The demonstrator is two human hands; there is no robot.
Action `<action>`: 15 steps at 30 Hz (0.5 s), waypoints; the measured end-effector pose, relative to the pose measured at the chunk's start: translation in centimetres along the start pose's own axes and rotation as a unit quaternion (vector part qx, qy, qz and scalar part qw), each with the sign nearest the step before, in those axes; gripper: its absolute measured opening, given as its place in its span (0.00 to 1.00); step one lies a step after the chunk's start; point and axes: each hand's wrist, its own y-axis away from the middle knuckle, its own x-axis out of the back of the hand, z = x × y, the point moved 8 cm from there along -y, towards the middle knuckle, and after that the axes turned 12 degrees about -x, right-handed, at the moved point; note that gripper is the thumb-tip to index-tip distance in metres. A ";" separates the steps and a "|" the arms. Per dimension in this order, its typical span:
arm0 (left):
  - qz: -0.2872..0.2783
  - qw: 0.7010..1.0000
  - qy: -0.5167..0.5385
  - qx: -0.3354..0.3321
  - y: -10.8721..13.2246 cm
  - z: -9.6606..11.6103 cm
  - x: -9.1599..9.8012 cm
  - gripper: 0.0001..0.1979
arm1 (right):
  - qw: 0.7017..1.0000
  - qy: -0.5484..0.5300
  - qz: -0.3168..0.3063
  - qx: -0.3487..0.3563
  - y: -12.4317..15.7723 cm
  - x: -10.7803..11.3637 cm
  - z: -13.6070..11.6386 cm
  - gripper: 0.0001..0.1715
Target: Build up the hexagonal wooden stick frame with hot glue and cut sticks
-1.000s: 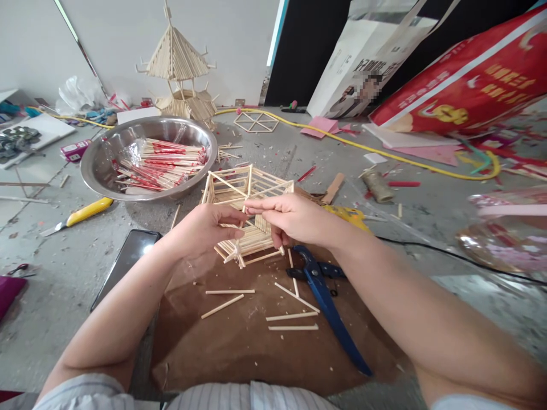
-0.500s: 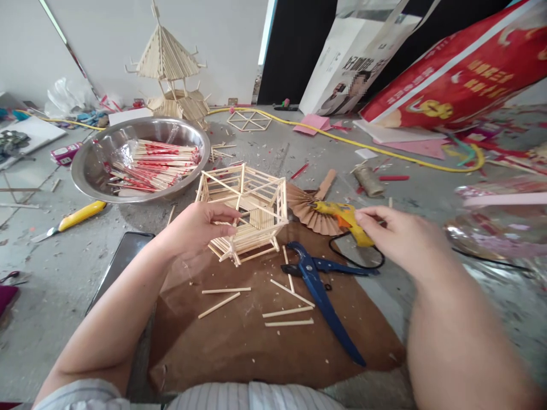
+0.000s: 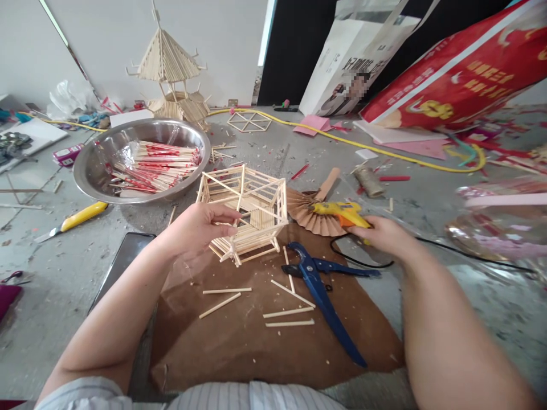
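My left hand [image 3: 197, 229] grips the near left side of a hexagonal frame of wooden sticks [image 3: 248, 212], held tilted just above a brown sheet [image 3: 256, 336] on the floor. Off to the right, my right hand [image 3: 387, 238] closes round the handle of a yellow glue gun [image 3: 339, 212], whose black cord [image 3: 448, 247] trails away to the right. The gun's nozzle lies over a pleated brown paper fan [image 3: 311, 212]. Blue-handled cutters [image 3: 318, 285] and several cut sticks [image 3: 277, 307] lie on the brown sheet between my arms.
A steel bowl [image 3: 96, 165] of red-wrapped chopsticks sits at the left, with a stick pagoda model [image 3: 168, 74] behind it. A yellow knife [image 3: 74, 219] and a dark phone [image 3: 123, 259] lie at the left. A yellow hose [image 3: 384, 151], red banner [image 3: 461, 74] and scraps crowd the right.
My right hand left the stick frame, swung out to the right and closed on the glue gun. The left hand has kept hold of the frame.
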 end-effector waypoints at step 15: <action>0.002 1.000 -0.017 -0.014 -0.1 -0.3 0.0 0.17 | 0.933 -0.299 -0.175 -0.099 4.0 0.9 -2.9 0.06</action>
